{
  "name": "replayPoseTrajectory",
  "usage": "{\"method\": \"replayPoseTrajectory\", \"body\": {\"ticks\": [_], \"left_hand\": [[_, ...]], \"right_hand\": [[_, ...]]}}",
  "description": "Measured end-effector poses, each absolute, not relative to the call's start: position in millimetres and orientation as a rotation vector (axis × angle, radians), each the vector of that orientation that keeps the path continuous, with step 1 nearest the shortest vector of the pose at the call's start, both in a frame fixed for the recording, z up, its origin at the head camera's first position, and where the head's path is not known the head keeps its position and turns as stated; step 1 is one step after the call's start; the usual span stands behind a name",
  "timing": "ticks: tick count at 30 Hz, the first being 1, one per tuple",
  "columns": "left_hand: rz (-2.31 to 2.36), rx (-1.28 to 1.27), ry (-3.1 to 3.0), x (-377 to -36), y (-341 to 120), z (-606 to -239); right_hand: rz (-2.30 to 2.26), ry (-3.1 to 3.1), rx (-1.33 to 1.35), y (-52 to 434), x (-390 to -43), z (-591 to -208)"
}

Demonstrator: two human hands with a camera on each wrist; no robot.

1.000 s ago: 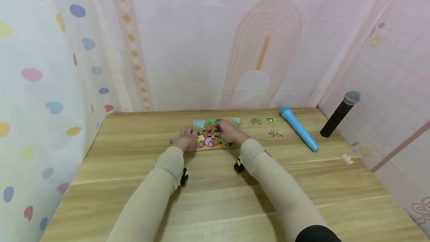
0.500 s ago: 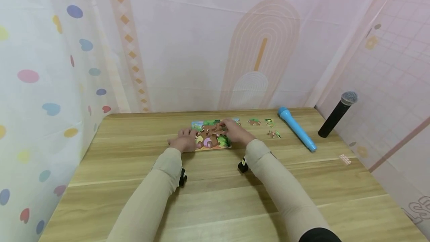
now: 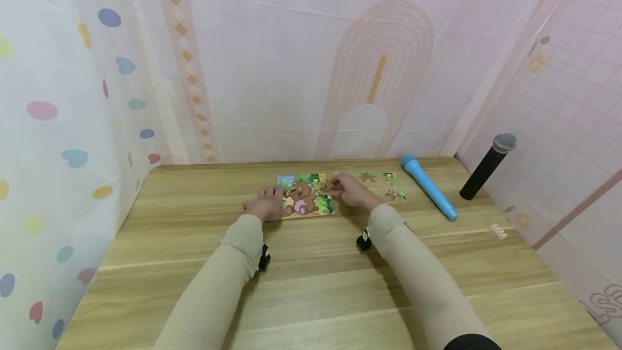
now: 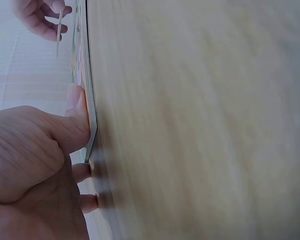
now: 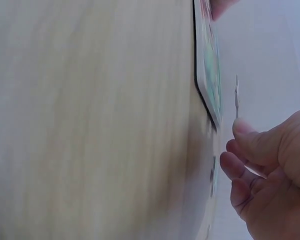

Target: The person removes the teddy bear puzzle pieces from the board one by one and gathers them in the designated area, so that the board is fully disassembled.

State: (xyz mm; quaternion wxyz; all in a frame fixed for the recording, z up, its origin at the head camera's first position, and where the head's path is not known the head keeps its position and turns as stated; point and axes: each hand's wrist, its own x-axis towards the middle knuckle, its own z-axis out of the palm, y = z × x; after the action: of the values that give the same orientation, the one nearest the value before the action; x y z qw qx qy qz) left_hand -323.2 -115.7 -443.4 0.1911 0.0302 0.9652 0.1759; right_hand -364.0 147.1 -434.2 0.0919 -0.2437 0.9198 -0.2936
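Observation:
A flat jigsaw puzzle with a brown bear picture lies on the wooden table in the head view. My left hand holds its left side. In the left wrist view the thumb lies along the near corner, while two fingertips touch the table just beyond the edge. My right hand pinches a thin brown puzzle piece over the board's right side. The right wrist view has this piece edge-on, apart from the board, between thumb and fingers.
Loose puzzle pieces lie right of the board, some partly behind the right hand. Farther right are a blue toy microphone and a black microphone. A small pinkish dotted piece sits near the table's right edge. A patterned curtain hangs behind.
My right hand has shifted right, bringing the pinched piece from over the bear's face to the board's right side. The bear's face now shows. The left hand stays at the board's left side.

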Motion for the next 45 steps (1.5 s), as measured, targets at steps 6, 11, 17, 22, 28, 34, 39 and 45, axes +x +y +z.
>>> {"method": "replayPoseTrajectory", "body": {"ticks": [6, 11, 17, 22, 28, 34, 39, 45], "left_hand": [[0.504, 0.091, 2.710, -319, -115, -440], [0.522, 0.088, 2.716, -322, -118, -444], [0.490, 0.079, 2.707, -329, -118, -444], [0.465, 0.061, 2.703, -330, -118, -443], [0.456, 0.048, 2.692, -327, -118, -443], [0.452, 0.044, 2.682, -328, -119, -446], [0.455, 0.053, 2.678, -332, -119, -451], [0.451, 0.061, 2.687, -332, -118, -453]], "right_hand": [[-0.874, 2.747, -0.722, 166, -363, -434], [-0.908, 2.750, -0.657, 181, -363, -432], [-0.876, 2.787, -0.608, 201, -365, -424], [-0.831, 2.816, -0.635, 217, -370, -422], [-0.833, 2.803, -0.557, 234, -370, -425], [-0.767, 2.838, -0.576, 245, -368, -431], [-0.702, 2.882, -0.640, 251, -370, -433], [-0.661, 2.876, -0.698, 253, -369, -432]]}}
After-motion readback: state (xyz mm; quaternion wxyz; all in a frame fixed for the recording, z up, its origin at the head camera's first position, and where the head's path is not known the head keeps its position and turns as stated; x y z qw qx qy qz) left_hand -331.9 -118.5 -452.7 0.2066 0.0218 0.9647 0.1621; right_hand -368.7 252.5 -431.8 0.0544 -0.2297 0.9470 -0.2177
